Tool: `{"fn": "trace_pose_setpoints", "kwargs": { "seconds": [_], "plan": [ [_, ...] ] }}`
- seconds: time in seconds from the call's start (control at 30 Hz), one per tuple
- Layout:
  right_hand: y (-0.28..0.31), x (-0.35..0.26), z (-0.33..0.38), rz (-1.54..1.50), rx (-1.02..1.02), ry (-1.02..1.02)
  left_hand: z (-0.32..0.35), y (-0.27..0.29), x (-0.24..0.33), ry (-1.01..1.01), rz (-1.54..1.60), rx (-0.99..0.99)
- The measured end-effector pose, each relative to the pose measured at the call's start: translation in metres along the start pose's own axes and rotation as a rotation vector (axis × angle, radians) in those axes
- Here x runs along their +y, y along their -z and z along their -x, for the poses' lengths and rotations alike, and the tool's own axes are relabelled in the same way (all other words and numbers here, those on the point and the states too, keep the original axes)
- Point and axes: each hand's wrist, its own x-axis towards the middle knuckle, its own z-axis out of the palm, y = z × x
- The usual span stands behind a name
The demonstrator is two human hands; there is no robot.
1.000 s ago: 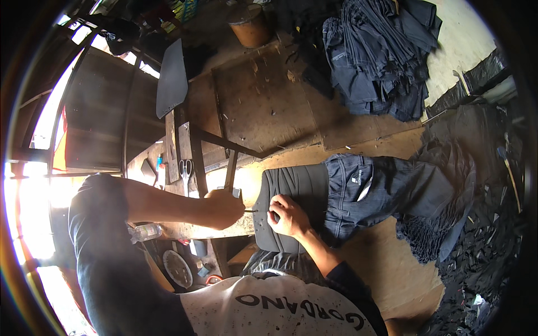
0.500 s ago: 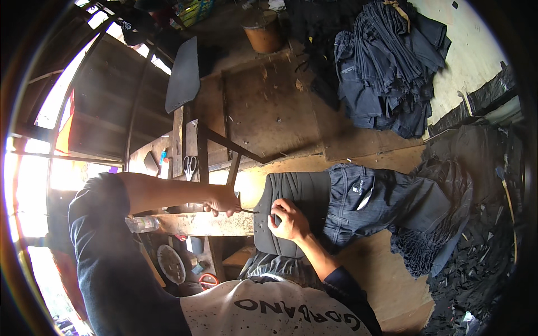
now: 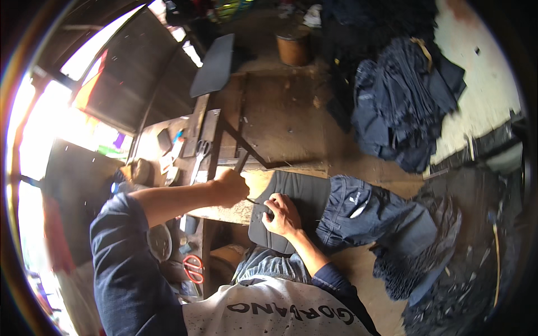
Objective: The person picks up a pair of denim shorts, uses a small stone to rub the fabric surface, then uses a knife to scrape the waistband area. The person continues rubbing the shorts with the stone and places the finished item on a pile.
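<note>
The left hand was closed in a fist around a thin dark tool, whose end pointed toward the near edge of a black grooved panel. The right hand rested on that panel with its fingers bent — whether they pinched anything, I could not tell. Dark jeans lay just right of the right hand, at the panel's far end. Under the left hand ran the wooden tabletop; scissors lay beyond that hand.

Wooden bench, lt-brown top — dk grey grooved pad lying on it, scissors toward L end, sm. blue-tipped item nearby — contents unclear.
</note>
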Motion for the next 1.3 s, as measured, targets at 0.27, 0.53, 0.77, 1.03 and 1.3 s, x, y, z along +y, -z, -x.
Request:
{"fn": "trace_pose_setpoints", "kwargs": {
  "seconds": [0.27, 0.53, 0.77, 1.03, 1.3],
  "plan": [
    [0.009, -0.020, -0.005, 0.291, -0.342, 0.036, 0.121, -0.167, 0.109, 0.786, 1.303, 0.936],
    [0.004, -0.013, -0.009, 0.476, -0.323, 0.320, 0.125, -0.217, 0.349, 1.410, 1.911, 1.106],
    [0.001, -0.014, -0.030, 0.499, -0.511, 0.151, 0.148, -0.293, 0.439, 2.024, 1.806, 1.494],
    [-0.011, -0.087, 0.098, 0.334, -0.260, 0.135, 0.179, -0.491, 0.493, 2.262, 1.476, 0.526],
    [0.076, -0.087, 0.221, 0.227, 0.091, -0.080, 0.197, -0.557, 0.481, 2.259, 1.281, 0.092]
  ]
}}
